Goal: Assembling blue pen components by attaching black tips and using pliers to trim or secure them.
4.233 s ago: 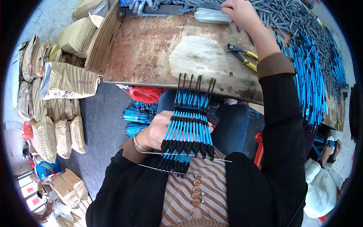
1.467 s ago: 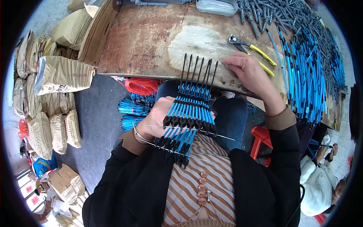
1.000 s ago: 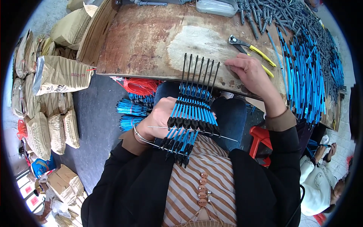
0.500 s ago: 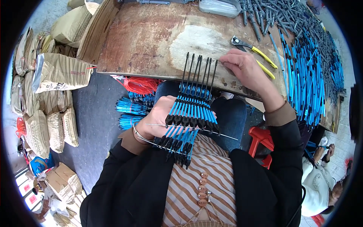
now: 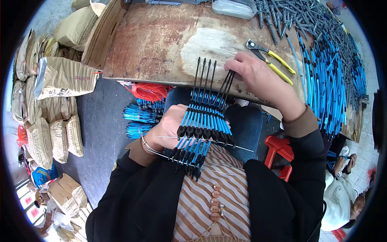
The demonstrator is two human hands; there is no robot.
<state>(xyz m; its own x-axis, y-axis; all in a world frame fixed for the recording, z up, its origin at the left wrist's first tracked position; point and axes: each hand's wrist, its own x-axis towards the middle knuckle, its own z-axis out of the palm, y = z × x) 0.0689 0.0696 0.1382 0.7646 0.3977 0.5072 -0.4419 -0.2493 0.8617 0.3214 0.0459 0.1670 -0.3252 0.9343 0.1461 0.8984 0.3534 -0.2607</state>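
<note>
My left hand [image 5: 170, 122] is closed round a fan of blue rods with black ends [image 5: 204, 122], held over my lap at the table's near edge. Thin metal wires [image 5: 244, 149] run crosswise through the black joints of the rods. From the far end stick out thin black stems with looped tips [image 5: 203, 76]; three stand apart on the left. My right hand [image 5: 252, 71] pinches the tips of the other stems, drawn together at the right. A short bit of wire seems to lie at its fingertips, too fine to tell clearly.
Yellow-handled pincers [image 5: 278, 60] lie beside my right hand on the wooden table [image 5: 149, 48]. A plastic box [image 5: 234, 8], grey parts [image 5: 290, 16] and blue rods [image 5: 328, 84] lie farther back and right. Below are a red stool [image 5: 278, 151] and sacks [image 5: 40, 141] at left.
My right hand has shifted slightly left and gathered the right-hand black stems, which stood spread apart before. My left hand and the rods have stayed nearly in place.
</note>
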